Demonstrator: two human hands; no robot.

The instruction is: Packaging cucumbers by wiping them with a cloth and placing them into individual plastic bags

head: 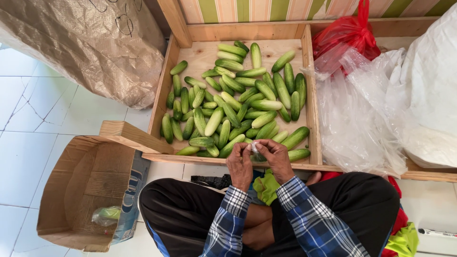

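Both hands meet over the front edge of the wooden tray [310, 95]: the left hand [239, 164] and right hand [276, 159] each pinch a small pale film [253, 146], apparently thin plastic, between fingertips, their grip closed on it just above the nearest cucumbers [238, 104]. In my judgement this fiddly step goes best with the film pulled taut and worked slowly, so it neither tears nor bunches (what exactly it is stays too small to tell). The tray holds a loose heap of cucumbers. The open cardboard box [71, 190] on the floor holds one clear bag with something green. A red bag [345, 35] and clear bags [366, 114] lie beside the tray.
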